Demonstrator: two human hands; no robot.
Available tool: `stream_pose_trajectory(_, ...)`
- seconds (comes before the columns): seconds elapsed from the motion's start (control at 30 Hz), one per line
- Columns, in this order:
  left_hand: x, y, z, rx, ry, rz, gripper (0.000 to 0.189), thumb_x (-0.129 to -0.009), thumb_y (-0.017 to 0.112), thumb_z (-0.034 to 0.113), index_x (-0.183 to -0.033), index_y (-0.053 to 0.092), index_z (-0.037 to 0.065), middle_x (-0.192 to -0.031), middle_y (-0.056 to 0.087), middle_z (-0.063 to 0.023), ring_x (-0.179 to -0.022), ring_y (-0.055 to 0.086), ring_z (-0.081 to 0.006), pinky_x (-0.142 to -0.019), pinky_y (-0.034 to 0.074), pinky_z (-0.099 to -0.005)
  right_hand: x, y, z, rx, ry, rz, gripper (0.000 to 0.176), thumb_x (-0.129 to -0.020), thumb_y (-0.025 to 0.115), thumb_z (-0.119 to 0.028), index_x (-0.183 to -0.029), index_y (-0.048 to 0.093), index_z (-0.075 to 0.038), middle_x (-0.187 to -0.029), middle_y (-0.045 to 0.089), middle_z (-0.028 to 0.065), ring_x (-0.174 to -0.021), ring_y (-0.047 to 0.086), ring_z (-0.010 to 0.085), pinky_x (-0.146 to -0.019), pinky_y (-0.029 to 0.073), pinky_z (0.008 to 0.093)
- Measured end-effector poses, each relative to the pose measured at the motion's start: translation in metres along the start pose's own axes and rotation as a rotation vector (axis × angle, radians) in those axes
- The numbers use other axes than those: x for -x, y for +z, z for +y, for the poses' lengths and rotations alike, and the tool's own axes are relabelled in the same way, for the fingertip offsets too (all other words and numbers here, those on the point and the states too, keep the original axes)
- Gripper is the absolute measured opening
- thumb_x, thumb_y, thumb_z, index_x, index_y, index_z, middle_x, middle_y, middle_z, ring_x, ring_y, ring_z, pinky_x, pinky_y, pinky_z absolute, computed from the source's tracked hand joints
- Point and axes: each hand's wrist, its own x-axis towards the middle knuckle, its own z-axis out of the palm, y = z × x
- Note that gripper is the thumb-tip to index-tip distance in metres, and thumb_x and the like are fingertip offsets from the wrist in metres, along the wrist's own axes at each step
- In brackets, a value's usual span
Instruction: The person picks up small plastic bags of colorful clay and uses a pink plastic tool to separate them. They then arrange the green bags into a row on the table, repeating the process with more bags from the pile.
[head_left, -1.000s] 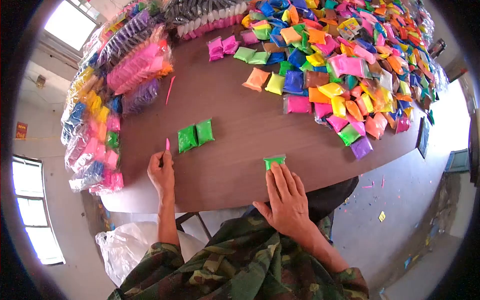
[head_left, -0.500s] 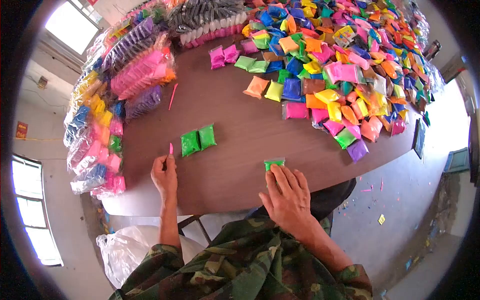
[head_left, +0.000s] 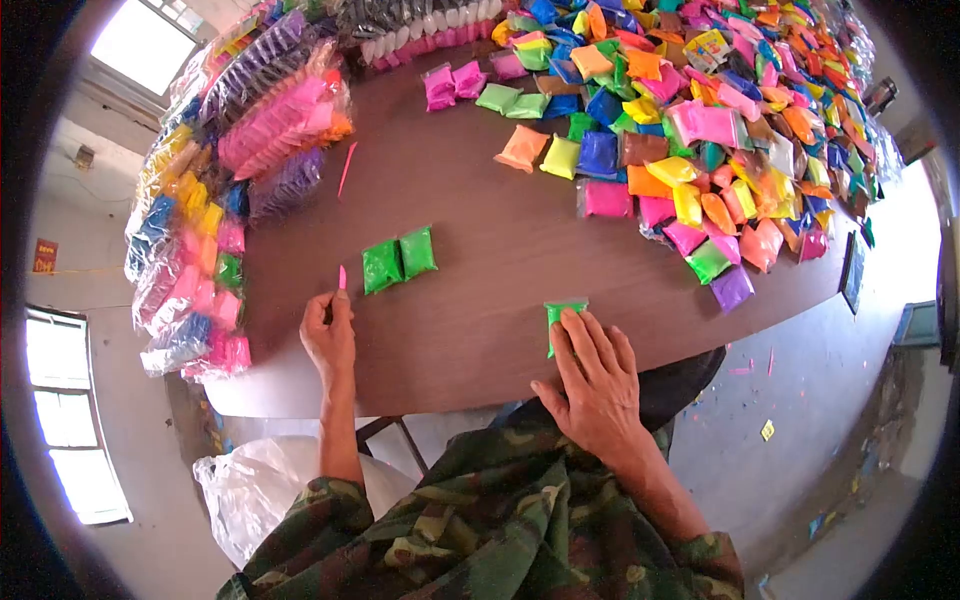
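Note:
Pinched between the thumb and fingers of my left hand [head_left: 328,325] is a small, slim pink plastic stick [head_left: 342,277], its tip pointing away from me. My right hand [head_left: 603,380] lies flat, palm down, over a green packet [head_left: 554,317] near the table's front edge. Its fingers are stretched out, and they cover most of that packet; the top and left edges show. Between the hands and farther back, two clear packets of green material, one on the left [head_left: 381,268] and one on the right [head_left: 418,251], lie side by side.
Packets in many colours form a large pile [head_left: 700,130] at the back right. Bundled bags [head_left: 275,125] line the table's left side. Another pink stick [head_left: 347,170] lies on the brown table [head_left: 470,340]. A white plastic bag [head_left: 255,490] is below the front edge.
The camera view has shifted slightly. More of the green packet's left side shows beside my right hand's fingers. My left hand still holds the pink stick.

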Motion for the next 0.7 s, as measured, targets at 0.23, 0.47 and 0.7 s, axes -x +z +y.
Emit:
stream_pose_trajectory(0.23, -0.003, 0.003, 0.003, 0.047, 0.014, 0.017, 0.023, -0.107, 0.074, 0.023, -0.097, 0.073, 0.002, -0.074, 0.064, 0.0013, -0.061, 0.052, -0.0047, -0.053, 0.041, -0.0267, -0.003, 0.007, 0.002, 0.004, -0.015, 0.066, 0.067, -0.097, 0.077, -0.038, -0.152, 0.061, -0.003, -0.165, 0.052, 0.0139, -0.151, 0.050, 0.0323, -0.123, 0.038, 0.0559)
stream_pose_trajectory(0.47, 0.026, -0.010, 0.055, 0.073, 0.200, 0.024, 0.017, -0.106, 0.075, 0.019, -0.101, 0.076, 0.002, -0.077, 0.065, 0.0023, -0.063, 0.051, -0.0039, -0.055, 0.041, -0.0261, -0.001, 0.010, 0.003, -0.111, 0.011, 0.169, 0.057, -0.096, 0.079, -0.027, -0.146, 0.065, -0.004, -0.156, 0.057, 0.0137, -0.145, 0.055, 0.0322, -0.120, 0.042, 0.0531)
stream_pose_trajectory(0.7, 0.076, 0.076, 0.138, 0.112, 0.346, -0.642, 0.016, -0.102, 0.079, 0.016, -0.104, 0.080, 0.001, -0.086, 0.077, -0.0074, -0.076, 0.068, -0.0129, -0.068, 0.055, -0.0326, -0.011, 0.009, 0.001, -0.085, 0.026, 0.246, 0.051, -0.088, 0.082, -0.017, -0.135, 0.069, -0.004, -0.143, 0.065, 0.0109, -0.135, 0.062, 0.0313, -0.114, 0.046, 0.0502)
